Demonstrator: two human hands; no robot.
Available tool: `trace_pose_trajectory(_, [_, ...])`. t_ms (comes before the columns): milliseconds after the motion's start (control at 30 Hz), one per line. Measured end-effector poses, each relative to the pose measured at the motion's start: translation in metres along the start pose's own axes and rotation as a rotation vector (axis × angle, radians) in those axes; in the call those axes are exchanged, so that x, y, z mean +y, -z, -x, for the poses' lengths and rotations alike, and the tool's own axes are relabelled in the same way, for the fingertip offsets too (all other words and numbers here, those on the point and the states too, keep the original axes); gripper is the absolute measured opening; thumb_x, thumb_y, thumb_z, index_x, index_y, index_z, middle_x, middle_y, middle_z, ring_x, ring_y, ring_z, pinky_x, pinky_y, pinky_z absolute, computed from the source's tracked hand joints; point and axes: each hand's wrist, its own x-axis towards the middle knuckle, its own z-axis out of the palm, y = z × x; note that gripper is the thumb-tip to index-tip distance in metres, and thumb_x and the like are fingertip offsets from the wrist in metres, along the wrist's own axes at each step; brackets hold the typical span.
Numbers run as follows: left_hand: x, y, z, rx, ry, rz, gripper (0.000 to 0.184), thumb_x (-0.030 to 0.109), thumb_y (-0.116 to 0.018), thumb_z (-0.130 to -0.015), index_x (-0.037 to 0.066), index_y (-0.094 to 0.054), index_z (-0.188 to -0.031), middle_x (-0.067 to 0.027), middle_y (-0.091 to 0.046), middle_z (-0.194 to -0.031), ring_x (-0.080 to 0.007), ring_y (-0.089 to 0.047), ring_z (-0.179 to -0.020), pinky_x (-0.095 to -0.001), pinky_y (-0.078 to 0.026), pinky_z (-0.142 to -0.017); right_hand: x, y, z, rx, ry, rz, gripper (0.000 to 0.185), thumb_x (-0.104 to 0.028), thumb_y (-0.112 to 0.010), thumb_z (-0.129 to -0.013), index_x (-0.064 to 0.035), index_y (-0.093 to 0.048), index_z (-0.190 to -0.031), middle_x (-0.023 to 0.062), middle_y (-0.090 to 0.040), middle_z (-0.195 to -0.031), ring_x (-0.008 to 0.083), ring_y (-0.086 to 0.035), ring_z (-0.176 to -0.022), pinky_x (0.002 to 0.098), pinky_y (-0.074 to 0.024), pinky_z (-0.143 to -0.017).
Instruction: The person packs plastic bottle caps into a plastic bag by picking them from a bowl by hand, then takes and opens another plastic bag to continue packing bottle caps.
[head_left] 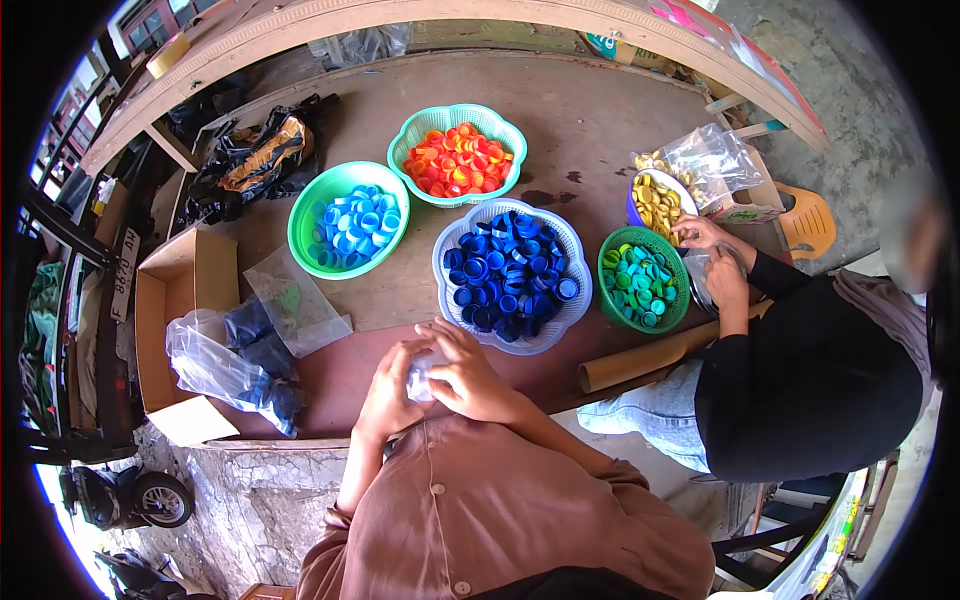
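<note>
Close to my chest, my left hand (pixel 398 388) and my right hand (pixel 468 376) are together at the table's front edge. Between them they grip a small crumpled clear plastic bag (pixel 424 376); what it contains, if anything, I cannot make out. Just beyond my hands stands a pale blue basket (pixel 574 258) of dark blue bottle caps (pixel 506 272). Farther off are a mint basket (pixel 400 150) of orange and red caps (pixel 460 162) and a green bowl (pixel 300 235) of light blue caps (pixel 358 226).
A co-worker's hands (pixel 722 270) are at the right, by a green basket (pixel 612 305) of green caps and a bowl of yellow caps (pixel 656 204). A cardboard tube (pixel 650 358) lies nearby. At left are an open cardboard box (pixel 160 340), plastic bags (pixel 215 355) and a clear sheet (pixel 300 310).
</note>
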Motion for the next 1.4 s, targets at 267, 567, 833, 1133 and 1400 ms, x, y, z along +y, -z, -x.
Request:
trace_pose_trajectory(267, [0.005,-0.006,0.01,0.007,0.131,0.083,0.054,0.014,-0.072,-0.065,0.0,-0.047,-0.111,-0.0174,-0.054,-0.105,-0.0334,-0.053,-0.099,-0.0383,-0.043,-0.085,0.039,0.051,-0.007,0.129,-0.097,-0.26,0.012,-0.011,-0.068,-0.071,-0.004,-0.065,-0.08,0.0126,-0.06,-0.098,0.0249,-0.058,-0.09,0.0341,-0.0442,-0.078])
trace_pose_trajectory(567, [0.003,0.001,0.012,0.08,0.127,0.037,0.055,0.015,-0.073,-0.065,0.0,-0.047,-0.111,-0.0175,-0.054,-0.106,-0.0333,-0.054,-0.099,-0.0385,-0.044,-0.085,0.154,0.082,0.035,0.298,-0.393,0.55,0.02,-0.007,-0.066,-0.067,-0.009,-0.064,-0.087,0.0107,-0.057,-0.079,0.0285,-0.058,-0.071,0.0378,-0.0465,-0.064])
trace_pose_trajectory(833, [-0.002,-0.001,0.016,0.118,0.123,0.05,0.056,0.015,-0.074,-0.061,-0.001,-0.047,-0.108,-0.018,-0.054,-0.104,-0.033,-0.054,-0.097,-0.0383,-0.043,-0.084,0.129,0.075,0.029,0.536,-0.818,-0.669,0.019,-0.019,-0.056,-0.086,-0.0013,-0.06,-0.089,0.0005,-0.053,-0.069,0.0106,-0.049,-0.056,0.0235,-0.037,-0.05])
trace_pose_trajectory(1133, [0.003,-0.004,0.013,0.109,0.158,0.052,0.058,0.017,-0.075,-0.061,-0.001,-0.047,-0.109,-0.018,-0.054,-0.104,-0.0332,-0.054,-0.098,-0.0381,-0.043,-0.085,0.024,0.058,0.006,0.26,-0.543,-0.757,0.01,-0.011,-0.057,-0.081,-0.0009,-0.059,-0.082,0.0008,-0.05,-0.077,0.0108,-0.045,-0.072,0.0246,-0.0358,-0.066])
trace_pose_trajectory(1400, [-0.003,-0.01,0.018,0.027,0.049,0.013,0.056,0.005,-0.071,-0.059,-0.001,-0.047,-0.109,-0.017,-0.054,-0.104,-0.0326,-0.054,-0.098,-0.0375,-0.044,-0.084,-0.001,-0.024,0.02,-0.055,-0.091,0.221,0.017,-0.025,-0.064,-0.075,-0.0078,-0.067,-0.076,0.0158,-0.048,-0.12,0.0295,-0.043,-0.109,0.0441,-0.0268,-0.093])
